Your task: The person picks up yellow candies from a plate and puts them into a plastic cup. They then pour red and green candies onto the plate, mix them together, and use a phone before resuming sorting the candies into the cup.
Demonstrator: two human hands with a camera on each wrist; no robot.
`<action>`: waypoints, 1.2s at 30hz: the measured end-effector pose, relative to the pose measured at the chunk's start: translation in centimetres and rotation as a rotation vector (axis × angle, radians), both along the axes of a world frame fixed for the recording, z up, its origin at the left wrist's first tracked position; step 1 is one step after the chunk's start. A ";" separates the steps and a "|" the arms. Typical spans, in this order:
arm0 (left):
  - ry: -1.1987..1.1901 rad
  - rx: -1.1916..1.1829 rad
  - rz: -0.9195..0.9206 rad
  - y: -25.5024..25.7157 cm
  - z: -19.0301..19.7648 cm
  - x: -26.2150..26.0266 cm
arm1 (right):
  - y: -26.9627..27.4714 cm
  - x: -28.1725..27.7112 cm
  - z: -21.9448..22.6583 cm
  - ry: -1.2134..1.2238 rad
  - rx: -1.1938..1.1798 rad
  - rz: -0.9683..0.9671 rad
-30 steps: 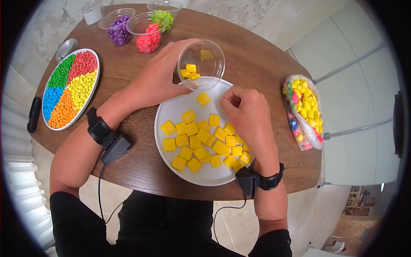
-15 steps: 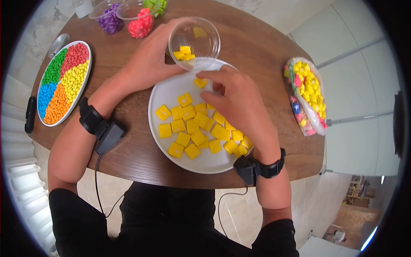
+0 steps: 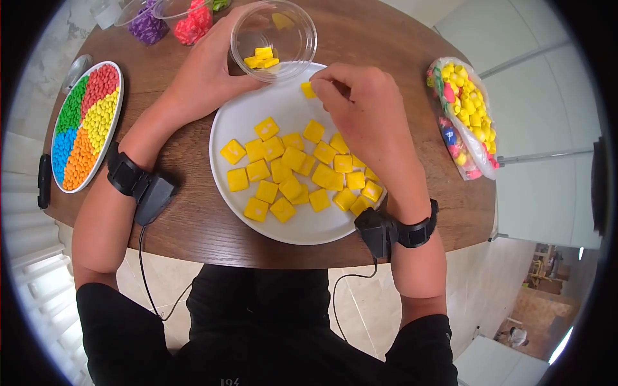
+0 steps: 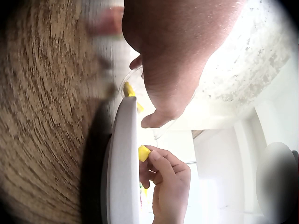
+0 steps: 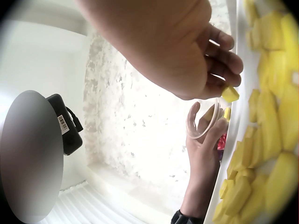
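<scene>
Square yellow piece, small and flat-sided, sits pinched between the thumb and fingertips of my right hand, over the far part of a round white plate. Just beyond it, my left hand grips a clear round plastic cup from the side, tilted so its mouth shows, with a few more yellow squares lying inside. Nearer me than my right fingertips, many loose yellow squares spread over the plate, some overlapping. Left of my left hand lies a white oval platter of multicoloured candies, sorted by colour; well right of my right hand rests a clear plastic bag of bright, mostly yellow pieces.
</scene>
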State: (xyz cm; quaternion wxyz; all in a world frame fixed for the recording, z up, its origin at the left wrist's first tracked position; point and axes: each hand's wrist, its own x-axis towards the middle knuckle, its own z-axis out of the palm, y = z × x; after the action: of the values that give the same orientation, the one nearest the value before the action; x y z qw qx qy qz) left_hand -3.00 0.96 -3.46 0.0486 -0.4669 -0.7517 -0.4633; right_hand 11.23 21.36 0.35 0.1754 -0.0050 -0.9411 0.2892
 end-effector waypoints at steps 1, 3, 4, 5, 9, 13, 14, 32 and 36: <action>0.004 -0.003 0.003 0.0 0.0 0.0 | 0.0 0.0 0.0 0.004 -0.003 0.003; 0.003 0.000 -0.003 0.0 0.1 0.1 | -0.2 -0.1 0.1 0.056 -0.130 -0.026; 0.011 -0.005 0.005 0.0 0.0 0.0 | -0.3 -0.1 0.2 0.063 -0.136 -0.018; 0.047 0.001 0.004 0.1 -0.1 -0.1 | -0.4 0.0 0.2 0.072 -0.187 -0.035; 0.088 0.041 0.004 0.2 0.0 0.2 | -0.7 0.1 0.5 0.098 -0.321 -0.044; 0.084 0.043 0.016 0.2 -0.3 0.1 | -1.1 0.3 0.7 0.116 -0.411 -0.019; 0.086 0.043 0.019 0.2 -0.3 0.0 | -1.2 0.3 0.7 0.113 -0.427 -0.018; 0.125 0.012 0.037 0.3 -0.5 -0.2 | -1.0 0.5 -0.1 -0.219 -0.012 0.200; 0.095 0.005 0.033 0.2 -0.3 0.0 | -1.5 0.6 1.0 -0.354 -0.111 0.131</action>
State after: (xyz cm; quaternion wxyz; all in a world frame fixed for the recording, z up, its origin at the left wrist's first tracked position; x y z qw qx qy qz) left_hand -3.03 1.12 -3.76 0.0930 -0.4760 -0.7550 -0.4413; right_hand 11.80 19.87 1.31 -0.0126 -0.0042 -0.9380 0.3463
